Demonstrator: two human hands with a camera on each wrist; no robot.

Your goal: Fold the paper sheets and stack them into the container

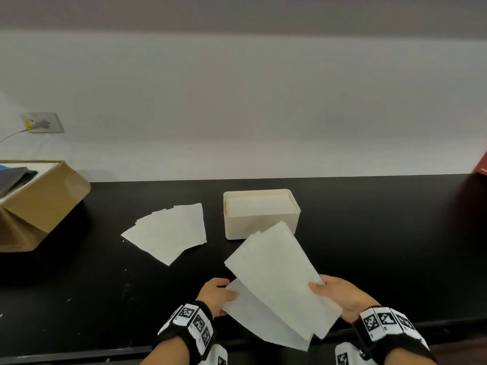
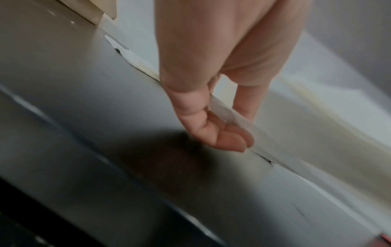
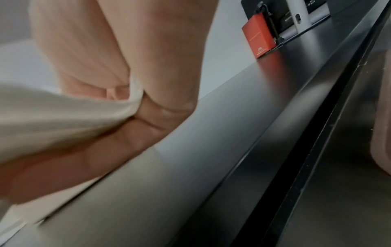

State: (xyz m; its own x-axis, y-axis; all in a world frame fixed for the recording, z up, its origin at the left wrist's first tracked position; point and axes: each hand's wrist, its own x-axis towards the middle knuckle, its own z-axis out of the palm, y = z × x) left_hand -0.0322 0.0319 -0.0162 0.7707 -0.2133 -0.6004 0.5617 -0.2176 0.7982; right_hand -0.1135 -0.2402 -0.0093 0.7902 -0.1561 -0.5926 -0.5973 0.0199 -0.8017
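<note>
I hold a half-folded white paper sheet [image 1: 279,280] above the table's front edge. My left hand [image 1: 218,295] pinches its lower flap at the left edge, thumb on top; the left wrist view shows the paper edge [image 2: 224,112] between thumb and fingers. My right hand [image 1: 334,296] grips the sheet's right side, with the paper [image 3: 59,115] bunched against the palm. The cream container [image 1: 261,214] stands behind the sheet with folded sheets inside. A fanned pile of unfolded sheets [image 1: 168,230] lies to its left.
A tilted cardboard box [image 1: 39,204] sits at the far left of the black table [image 1: 369,233]. A red box [image 3: 259,41] stands far right by the wall, next to dark equipment. A wall socket [image 1: 42,122] is at the upper left.
</note>
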